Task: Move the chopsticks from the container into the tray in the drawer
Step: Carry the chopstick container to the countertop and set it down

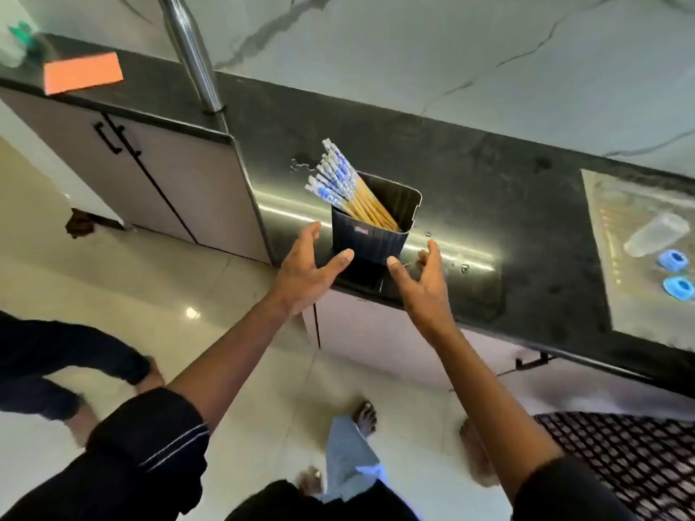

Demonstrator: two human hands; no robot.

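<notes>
A dark rectangular container [370,240] stands near the front edge of the black counter [507,227]. Several wooden chopsticks [348,186] with blue-and-white tops lean out of it toward the upper left. My left hand [306,268] is open just left of the container, thumb near its lower left corner. My right hand [423,283] is open just right of it, thumb near its lower right corner. Neither hand grips the container. No drawer or tray is in view.
A steel pole [190,50] rises from the counter behind. An orange block [82,73] lies far left. A clear plastic cup [656,235] and two blue caps [675,272] lie at the right. Closed cabinet doors [150,182] sit below; other people's legs stand on the floor.
</notes>
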